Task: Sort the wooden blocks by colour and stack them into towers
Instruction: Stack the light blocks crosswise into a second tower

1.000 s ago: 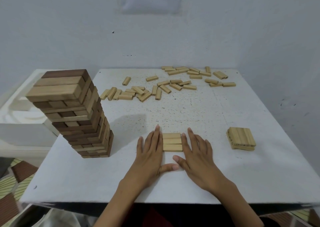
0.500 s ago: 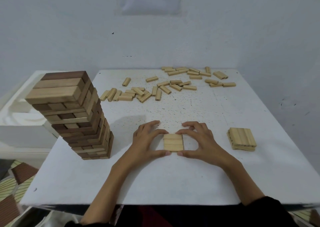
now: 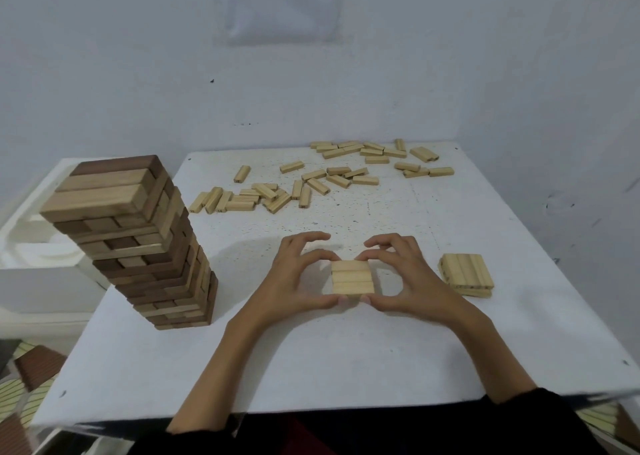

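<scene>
Newly curled left hand (image 3: pixel 294 281), right hand (image 3: pixel 412 278), pinching block row (image 3: pixel 352 277)

A row of three pale blocks (image 3: pixel 352 277) lay flat, side by side, in the near middle. At the left stood a tall tower (image 3: pixel 138 243) of mixed dark and pale blocks in crossed layers. To the right sat a low pale stack (image 3: pixel 465 274), perhaps two layers. Further back, loose pale blocks (image 3: pixel 322 180) lay scattered.
</scene>
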`<state>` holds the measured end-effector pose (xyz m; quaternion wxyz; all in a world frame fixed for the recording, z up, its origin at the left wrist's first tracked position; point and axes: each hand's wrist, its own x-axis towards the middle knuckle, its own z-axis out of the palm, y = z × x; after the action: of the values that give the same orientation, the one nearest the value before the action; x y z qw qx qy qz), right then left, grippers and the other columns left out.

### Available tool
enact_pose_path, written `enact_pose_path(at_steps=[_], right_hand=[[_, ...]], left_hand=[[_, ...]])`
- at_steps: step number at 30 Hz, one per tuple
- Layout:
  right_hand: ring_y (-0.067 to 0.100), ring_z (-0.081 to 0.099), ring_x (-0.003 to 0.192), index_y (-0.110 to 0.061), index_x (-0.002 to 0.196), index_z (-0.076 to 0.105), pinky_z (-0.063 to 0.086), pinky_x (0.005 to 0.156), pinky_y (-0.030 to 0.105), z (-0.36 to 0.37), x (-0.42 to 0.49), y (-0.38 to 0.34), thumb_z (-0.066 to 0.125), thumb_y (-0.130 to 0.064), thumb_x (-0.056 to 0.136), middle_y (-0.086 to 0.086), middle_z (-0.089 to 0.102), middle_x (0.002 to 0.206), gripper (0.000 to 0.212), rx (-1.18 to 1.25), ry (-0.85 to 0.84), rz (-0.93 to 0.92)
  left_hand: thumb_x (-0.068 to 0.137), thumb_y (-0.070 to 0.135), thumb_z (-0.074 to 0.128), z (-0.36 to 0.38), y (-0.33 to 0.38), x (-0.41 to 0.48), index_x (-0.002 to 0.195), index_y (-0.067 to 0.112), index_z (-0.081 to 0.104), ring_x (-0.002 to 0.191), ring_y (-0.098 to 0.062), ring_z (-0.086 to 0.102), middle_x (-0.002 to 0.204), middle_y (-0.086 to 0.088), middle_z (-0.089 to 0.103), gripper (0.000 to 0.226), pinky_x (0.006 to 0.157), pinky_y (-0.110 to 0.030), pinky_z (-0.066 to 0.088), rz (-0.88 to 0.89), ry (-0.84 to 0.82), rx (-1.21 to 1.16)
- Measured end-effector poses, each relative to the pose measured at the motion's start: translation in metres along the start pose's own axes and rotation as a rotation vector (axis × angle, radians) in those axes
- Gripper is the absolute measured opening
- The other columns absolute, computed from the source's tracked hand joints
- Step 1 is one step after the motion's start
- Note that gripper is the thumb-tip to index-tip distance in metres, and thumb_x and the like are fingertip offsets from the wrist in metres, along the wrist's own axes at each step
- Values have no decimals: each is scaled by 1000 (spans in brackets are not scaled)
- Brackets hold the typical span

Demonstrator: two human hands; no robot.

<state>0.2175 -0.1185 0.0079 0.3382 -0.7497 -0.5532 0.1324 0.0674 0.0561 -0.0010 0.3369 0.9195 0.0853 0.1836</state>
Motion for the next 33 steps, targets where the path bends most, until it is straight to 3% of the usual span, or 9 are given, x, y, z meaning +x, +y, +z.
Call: enact_pose_path(at_steps=[4,7,12,14,17,20,24,28,33], right_hand=[[-14,17,116,-46,111,48,19,90,1,-37,-13,7,68,-45,63,-22,34,124,51,-59,61,34],[-4,22,116,-52,108,47,15,90,-2,-64,-27,23,66,-53,61,-26,34,125,51,-86,93,76],[5,26,119,-53,107,48,22,95,15,-96,-46,56,70,-48,62,-21,38,126,50,-68,93,181],[7,26,120,-53,107,48,23,97,22,-105,-50,66,77,-47,65,-15,39,127,51,-60,57,218],[7,25,121,-52,107,48,22,97,23,-113,-55,78,79,-35,71,-12,39,128,50,-55,13,246],[5,26,120,-52,107,49,23,97,23,-115,-58,84,80,-36,71,-14,39,128,51,-33,-6,252],[5,27,121,-51,108,49,23,91,11,-114,-62,86,77,-42,66,-14,40,128,51,-14,-16,252],[6,28,120,-51,109,50,23,92,13,-110,-61,89,69,-49,61,-13,41,128,52,-33,-21,252],[6,28,120,-53,111,49,22,90,5,-106,-60,89,63,-66,53,-15,42,128,60,-39,-26,250]], left_hand=[[63,60,70,13,23,30,112,35,60,127,6,21,135,18,39,56,99,-7,16,88,-21,4],[63,60,69,33,43,57,112,30,62,124,5,24,134,15,41,59,99,-5,14,146,-36,-13],[65,49,78,69,66,91,111,23,64,122,-7,29,130,11,44,55,104,-30,29,170,-88,-52],[65,47,79,82,71,98,110,23,64,120,-6,29,128,13,43,54,103,-32,29,159,-107,-61],[66,47,81,95,73,104,110,23,64,119,-4,28,130,10,45,53,101,-31,29,156,-128,-56],[65,52,79,102,74,106,110,25,64,119,-2,27,131,10,45,55,99,-31,30,149,-144,-37],[59,71,63,104,75,105,108,27,64,120,-1,27,132,12,45,66,93,-29,27,176,-132,24],[58,74,57,104,71,103,109,27,64,119,-1,27,131,11,46,69,93,-30,27,187,-121,46],[58,75,55,103,70,101,112,26,62,120,-2,29,132,9,47,73,95,-31,29,166,-153,59]])
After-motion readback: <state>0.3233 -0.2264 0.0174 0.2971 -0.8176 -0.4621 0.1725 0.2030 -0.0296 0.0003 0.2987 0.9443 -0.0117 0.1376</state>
